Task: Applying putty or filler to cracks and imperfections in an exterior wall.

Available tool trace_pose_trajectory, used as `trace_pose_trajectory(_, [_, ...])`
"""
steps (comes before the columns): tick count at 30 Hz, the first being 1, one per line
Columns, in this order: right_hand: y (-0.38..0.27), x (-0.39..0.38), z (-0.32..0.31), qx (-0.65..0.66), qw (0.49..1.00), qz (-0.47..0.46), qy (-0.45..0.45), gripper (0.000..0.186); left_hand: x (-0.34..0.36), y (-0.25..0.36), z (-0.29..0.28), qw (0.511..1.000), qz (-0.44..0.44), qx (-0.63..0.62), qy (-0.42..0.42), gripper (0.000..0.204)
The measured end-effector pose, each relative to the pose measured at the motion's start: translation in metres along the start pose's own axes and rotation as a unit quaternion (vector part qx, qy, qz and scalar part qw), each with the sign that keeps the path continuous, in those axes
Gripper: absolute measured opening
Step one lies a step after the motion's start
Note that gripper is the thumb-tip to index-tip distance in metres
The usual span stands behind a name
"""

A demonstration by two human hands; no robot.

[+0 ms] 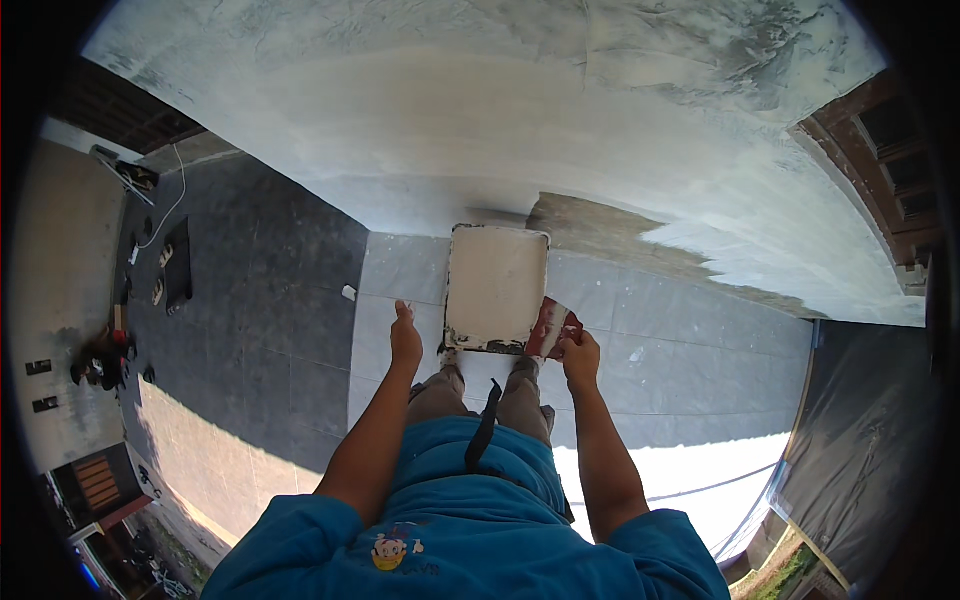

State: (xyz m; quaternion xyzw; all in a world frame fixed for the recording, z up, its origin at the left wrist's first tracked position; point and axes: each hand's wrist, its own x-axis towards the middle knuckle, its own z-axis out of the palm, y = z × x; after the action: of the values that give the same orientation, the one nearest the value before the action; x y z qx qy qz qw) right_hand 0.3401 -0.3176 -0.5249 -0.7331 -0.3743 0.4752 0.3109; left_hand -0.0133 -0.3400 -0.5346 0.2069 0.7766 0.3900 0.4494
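My right hand [579,360] is closed round a dark red, flat putty spreader [551,327] with pale compound smeared across its blade. The blade is at the near right corner of a shallow rectangular tray [548,262]; whether they touch I cannot tell. Smooth beige compound [497,285] fills the tray, whose rim and near edge are stained dark. To the left of the tray, apart from it, my left hand [405,338] is held up with its fingers stretched out and nothing visible in them. Some whitish residue shows near its fingertips.
Ahead rises a wall [480,120] coated in pale compound, with a bare brownish patch [590,235] low down. Grey sheeting [640,370] covers the floor underfoot. A small white piece [349,292] lies left. Sandals on a dark mat [177,268] and a cable [183,190] lie farther left.
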Motion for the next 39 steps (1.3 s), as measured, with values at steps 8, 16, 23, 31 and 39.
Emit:
trace_pose_trajectory(8, [0.088, 0.013, 0.084, -0.106, 0.991, 0.058, 0.05, 0.032, 0.039, -0.074, 0.008, 0.979, -0.108, 0.056, -0.166, 0.103])
trace_pose_trajectory(16, [0.099, 0.065, 0.145, -0.113, 0.987, 0.06, 0.101, 0.033, 0.083, -0.107, 0.045, 0.963, -0.167, -0.028, -0.211, 0.109])
trace_pose_trajectory(23, [0.101, 0.093, 0.151, -0.122, 0.986, 0.063, 0.092, 0.031, 0.085, -0.098, 0.076, 0.958, -0.196, -0.091, -0.187, 0.111])
trace_pose_trajectory(31, [0.1, 0.092, 0.173, -0.129, 0.99, 0.055, 0.031, 0.029, 0.092, -0.105, 0.072, 0.956, -0.216, -0.103, -0.167, 0.107])
trace_pose_trajectory(39, [0.085, 0.065, 0.216, -0.128, 0.99, 0.015, -0.051, 0.026, 0.089, -0.104, 0.071, 0.955, -0.202, -0.112, -0.187, 0.105])
